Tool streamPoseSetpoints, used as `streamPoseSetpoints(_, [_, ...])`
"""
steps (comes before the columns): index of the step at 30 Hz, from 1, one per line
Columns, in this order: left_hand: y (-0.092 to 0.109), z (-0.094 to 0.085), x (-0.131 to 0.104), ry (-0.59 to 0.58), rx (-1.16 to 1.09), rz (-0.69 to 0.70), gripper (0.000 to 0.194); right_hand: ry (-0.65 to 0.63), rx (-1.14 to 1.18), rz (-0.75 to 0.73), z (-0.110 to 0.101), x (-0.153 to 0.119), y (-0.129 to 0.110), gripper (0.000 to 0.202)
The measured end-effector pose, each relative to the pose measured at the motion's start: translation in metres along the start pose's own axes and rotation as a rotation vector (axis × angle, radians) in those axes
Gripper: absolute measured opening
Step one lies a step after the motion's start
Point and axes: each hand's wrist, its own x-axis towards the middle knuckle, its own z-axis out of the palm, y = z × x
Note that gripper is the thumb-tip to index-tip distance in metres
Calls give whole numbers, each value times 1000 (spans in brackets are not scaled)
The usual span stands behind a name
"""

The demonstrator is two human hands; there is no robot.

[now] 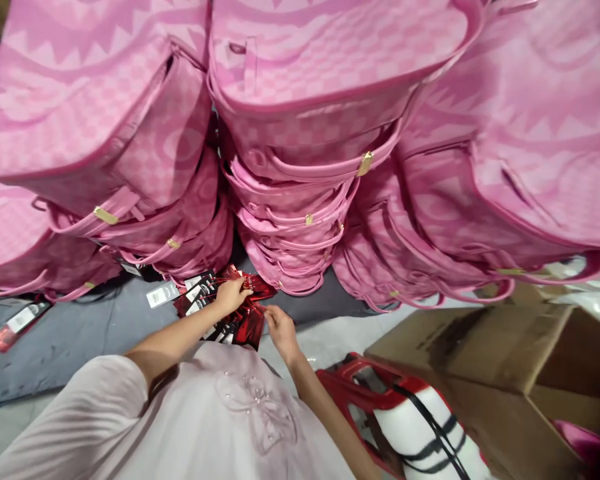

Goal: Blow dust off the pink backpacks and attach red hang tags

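- Stacks of pink bags (325, 87) fill the upper frame in three leaning piles, one left, one centre, one right. The bags in each pile overlap too much to count. Gold buckles (365, 163) show on the straps.
- A grey cloth (80, 333) covers the surface under the piles and reaches the person's left side. Between the piles' lower edge and the person's lap there is only a narrow strip of free surface.
- One open cardboard box (485, 340) sits at the right, its near flap close to the right forearm.
- One red plastic stool (365, 387) stands below the right arm with a white bundle (425, 427) bound in black straps on it.
- A bunch of red hang tags (243, 313) lies at the foot of the centre pile, between both hands. Their number cannot be told.
- The left hand (233, 295) rests on top of the bunch, fingers curled down and closed over the upper tags.
- The right hand (280, 330) meets the bunch's lower right edge, fingers bent and pinching it.
- Two loose white tags (163, 293) lie just left of the bunch, and one more tag (17, 323) lies farther left, well apart.
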Motion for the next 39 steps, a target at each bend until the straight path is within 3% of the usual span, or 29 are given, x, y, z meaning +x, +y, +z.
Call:
streamPoseSetpoints(5, [-7, -7, -6, -85, -56, 38, 47, -47, -89, 35, 18, 40, -21, 27])
streamPoseSetpoints(9, [-2, -16, -19, -107, 99, 2, 47, -98, -161, 18, 10, 53, -28, 25])
streamPoseSetpoints(14, [-1, -17, -42, 49, 305, -81, 48, -207, -63, -96, -5, 64, -25, 30])
streamPoseSetpoints(17, [-4, -11, -51, 132, 308, -131, 45, -288, 31, -138, -2, 67, -19, 26])
streamPoseSetpoints(21, [0, -14, -51, 115, 327, -165, 21, -306, 125, -142, 3, 63, -14, 24])
streamPoseSetpoints(25, [9, -26, -50, 182, 326, -149, 23, -327, 229, -126, 4, 61, -20, 10])
streamPoseSetpoints(28, [11, -30, -51, 258, 305, -106, 22, -414, 303, -104, 10, 59, -28, 18])
streamPoseSetpoints(32, [11, -31, -50, 161, 382, -115, 24, -536, 325, -121, 17, 54, -32, 13])
streamPoseSetpoints(36, [26, -32, -56, 148, 437, -135, 25, -508, 279, -113, 11, 50, -23, 8])
streamPoseSetpoints(39, [44, -31, -58, 115, 323, -234, 23, -335, 295, -87, 4, 52, -24, 22])
